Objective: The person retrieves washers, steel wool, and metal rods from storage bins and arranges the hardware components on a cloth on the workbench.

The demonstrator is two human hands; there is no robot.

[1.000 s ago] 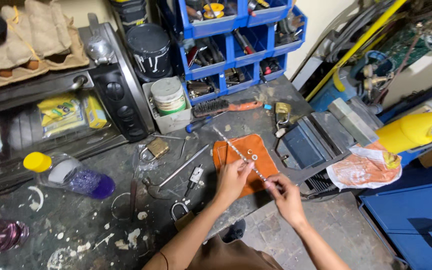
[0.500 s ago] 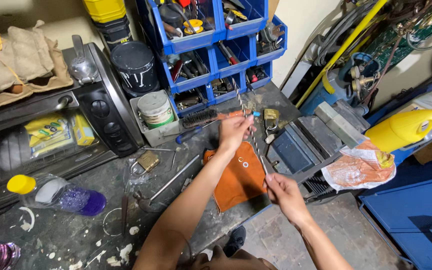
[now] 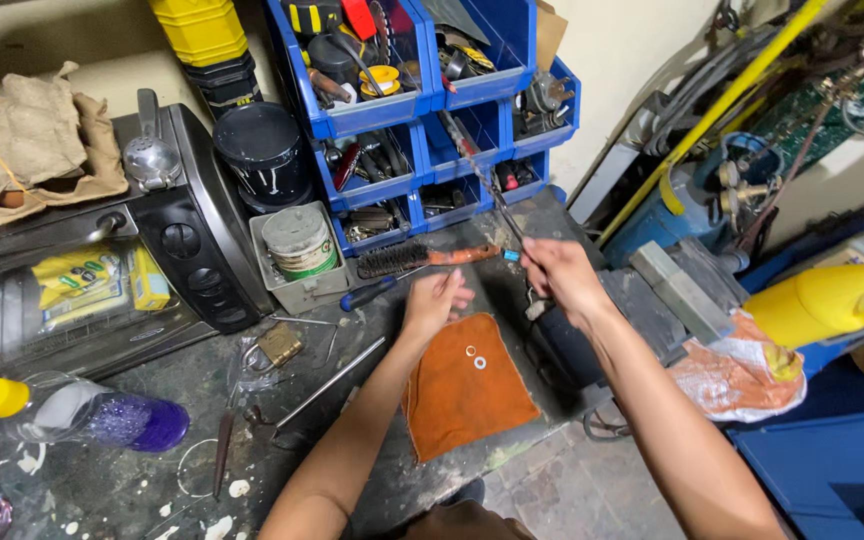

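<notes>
Gripping a long thin metal rod (image 3: pixel 480 172) near its lower end, the right hand (image 3: pixel 559 277) has its fingers closed around it and holds it slanted up and away, the far tip reaching the blue bins (image 3: pixel 432 100) at the back of the bench (image 3: pixel 132 470). The left hand (image 3: pixel 434 300) is off the rod, hovering just above the top edge of the orange cloth (image 3: pixel 462 395) with fingers loosely curled and nothing in them that shows. Two small washers (image 3: pixel 475 357) lie side by side on the cloth, untouched and apart from both hands. The rod seems to carry small pieces or marks along its length, but it is too thin to tell what they are. Judged from how things lie, the work with rod and washers looks only partly done: the rod is lifted in one hand, while both washers lie loose on the cloth, not on the rod. Nearby sit a wire brush (image 3: pixel 422 259), a screwdriver (image 3: pixel 372 292), a brass padlock (image 3: pixel 278 344) and a vise (image 3: pixel 602 330) under the right forearm.
</notes>
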